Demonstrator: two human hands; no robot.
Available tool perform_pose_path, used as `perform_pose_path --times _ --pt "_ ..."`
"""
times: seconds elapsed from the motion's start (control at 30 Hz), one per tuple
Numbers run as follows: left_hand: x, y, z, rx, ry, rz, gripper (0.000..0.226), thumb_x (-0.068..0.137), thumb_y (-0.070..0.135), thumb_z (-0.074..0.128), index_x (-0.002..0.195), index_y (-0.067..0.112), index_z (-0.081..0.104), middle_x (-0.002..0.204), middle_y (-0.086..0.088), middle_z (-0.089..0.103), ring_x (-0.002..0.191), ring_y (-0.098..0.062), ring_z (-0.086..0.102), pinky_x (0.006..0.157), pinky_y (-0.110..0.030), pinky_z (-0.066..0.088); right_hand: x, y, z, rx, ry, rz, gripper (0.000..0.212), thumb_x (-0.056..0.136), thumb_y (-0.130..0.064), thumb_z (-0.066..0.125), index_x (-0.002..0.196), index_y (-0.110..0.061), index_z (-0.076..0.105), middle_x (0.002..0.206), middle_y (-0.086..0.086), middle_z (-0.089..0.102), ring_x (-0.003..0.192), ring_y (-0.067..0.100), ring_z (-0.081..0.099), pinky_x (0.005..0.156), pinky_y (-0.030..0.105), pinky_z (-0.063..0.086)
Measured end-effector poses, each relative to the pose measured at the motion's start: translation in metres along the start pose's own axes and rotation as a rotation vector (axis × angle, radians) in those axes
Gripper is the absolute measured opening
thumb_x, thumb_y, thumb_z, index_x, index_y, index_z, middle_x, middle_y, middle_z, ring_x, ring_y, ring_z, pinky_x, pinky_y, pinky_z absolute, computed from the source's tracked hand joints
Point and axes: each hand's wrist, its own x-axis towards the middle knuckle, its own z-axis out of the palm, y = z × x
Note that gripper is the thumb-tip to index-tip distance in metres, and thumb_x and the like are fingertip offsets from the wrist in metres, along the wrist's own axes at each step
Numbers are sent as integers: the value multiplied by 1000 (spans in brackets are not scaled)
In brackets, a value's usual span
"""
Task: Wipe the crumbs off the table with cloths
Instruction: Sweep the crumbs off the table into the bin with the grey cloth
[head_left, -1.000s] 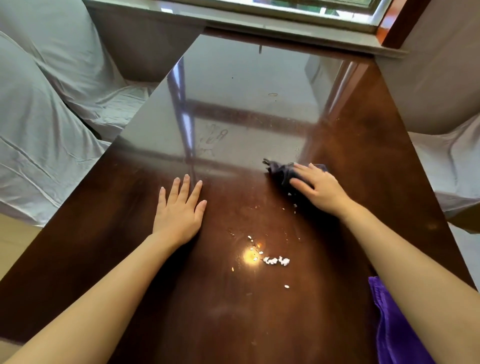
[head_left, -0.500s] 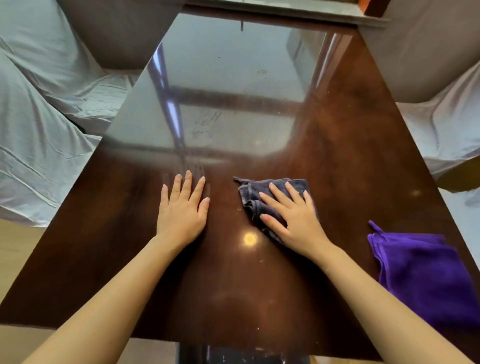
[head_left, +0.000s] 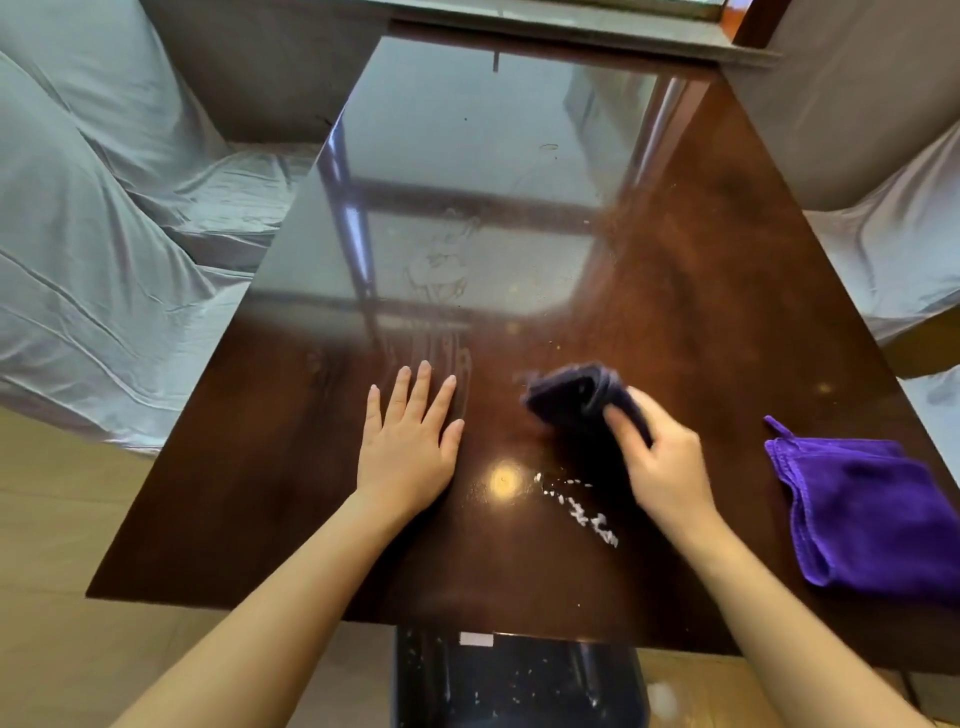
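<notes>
My right hand (head_left: 657, 457) grips a bunched dark grey cloth (head_left: 574, 392) and holds it against the glossy dark wooden table (head_left: 701, 270); both are motion-blurred. A streak of white crumbs (head_left: 582, 512) lies just in front of that hand, near a bright light reflection. Flat on the table to the left of the cloth rests my left hand (head_left: 410, 441), fingers spread, holding nothing. At the table's right edge a purple cloth (head_left: 867, 509) lies crumpled, untouched.
Chairs draped in grey fabric stand at the left (head_left: 104, 234) and at the right (head_left: 893, 249) of the table. A dark bin (head_left: 519, 680) flecked with white bits sits below the near table edge. A window sill (head_left: 545, 21) runs along the far end.
My right hand has bunched the dark cloth up and shifted it away and to the right, uncovering the white crumbs. The left hand stays flat in place.
</notes>
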Motion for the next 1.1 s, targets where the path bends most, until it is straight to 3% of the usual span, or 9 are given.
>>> perform_pose_path --times 0.07,0.17,0.2,0.27,0.3,0.37,0.53,0.87,1.1 --pt "-6 0 1 -8 3 1 55 96 46 16 146 31 0 158 0 -6 144 -19 -11 114 -43 -11 27 -2 0 11 15 20 26 90 -26 56 114 -21 64 99 -21 63 91 -26 52 77 -5 35" --pt "-16 1 2 -14 15 1 55 96 46 16 146 30 0 158 -1 -5 145 -20 -11 114 -44 -11 54 -5 13 -42 -133 4 28 90 -31 56 116 -24 63 101 -17 63 95 -11 57 78 -5 34" --pt "-19 2 2 -20 16 1 55 96 46 16 146 30 1 158 -1 -5 145 -20 -11 114 -44 -11 57 -3 19 -75 -210 -9 29 90 -30 57 117 -24 63 105 -12 65 104 1 59 86 2 36" --pt "-25 2 2 -26 10 5 55 96 45 17 146 30 1 158 -1 -4 145 -20 -10 115 -45 -10 53 6 30 -235 -383 -76 35 90 -32 57 124 -24 59 125 -3 62 130 21 44 111 31 27" --pt "-28 2 2 -25 8 7 55 96 45 17 146 31 1 158 -1 -4 145 -20 -10 115 -45 -10 47 10 34 -334 -448 -116 38 89 -34 56 126 -25 56 135 -3 55 137 23 33 115 45 17" --pt "-34 1 3 -17 8 10 55 96 44 18 147 31 2 159 -1 -4 145 -20 -10 114 -45 -10 30 15 33 -419 -489 -201 40 89 -38 55 127 -28 55 141 -6 48 142 24 23 114 54 8" --pt "-48 4 4 -23 -4 10 55 96 44 17 147 30 1 159 -2 -5 145 -21 -11 114 -46 -12 -13 15 15 -460 -518 -298 42 89 -37 55 130 -29 52 142 -9 44 142 25 22 114 56 12" --pt "-66 7 8 -15 6 18 55 95 45 16 147 29 4 159 -4 -1 145 -23 -7 116 -46 -7 -96 -8 3 -487 -515 -262 43 90 -44 49 132 -35 48 144 -12 41 141 16 18 115 48 6" --pt "-81 10 12 -8 30 18 54 96 42 19 147 28 8 159 -5 2 146 -23 -4 116 -45 -5 -155 -24 2 -494 -396 -283 38 85 -33 59 122 -24 60 133 -5 56 133 30 40 110 58 23"
